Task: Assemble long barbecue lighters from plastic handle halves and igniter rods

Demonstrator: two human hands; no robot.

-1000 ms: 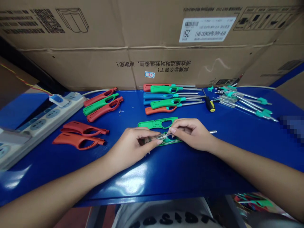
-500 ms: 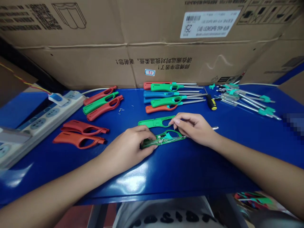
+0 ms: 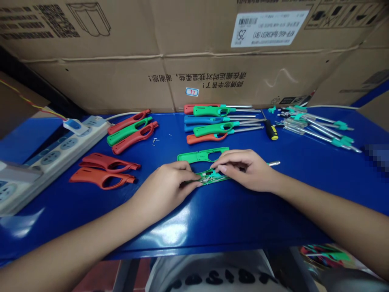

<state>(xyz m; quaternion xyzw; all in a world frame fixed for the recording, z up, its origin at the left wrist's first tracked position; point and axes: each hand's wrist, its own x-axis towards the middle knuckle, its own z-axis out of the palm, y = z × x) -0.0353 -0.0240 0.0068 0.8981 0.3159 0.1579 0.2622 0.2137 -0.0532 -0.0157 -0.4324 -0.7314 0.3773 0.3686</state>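
Note:
A green gas lighter's opened handle [image 3: 208,177] lies on the table, its inner parts, thin wires and turquoise trigger exposed. My left hand [image 3: 165,182] is closed around the left end of this handle, thumb and fingers pinching it from both sides. Over the trigger area, my right hand [image 3: 251,168] has its fingertips drawn together; whether a small part is between them is hidden. The lighter's metal tube [image 3: 274,163] sticks out beyond the right hand. Just behind lies the loose green handle half [image 3: 194,157], hollow side up.
At the back lie several assembled lighters [image 3: 209,129]. Red and green handle shells [image 3: 133,136] and small screws [image 3: 155,141] are to the left, near a power strip [image 3: 50,156]. A screwdriver [image 3: 270,129] and metal tube assemblies [image 3: 319,127] lie right. Cardboard [image 3: 121,81] stands behind.
My right hand has moved slightly left and toward me, from the edge of the loose handle half down to the lighter's trigger area. My left hand keeps its grip.

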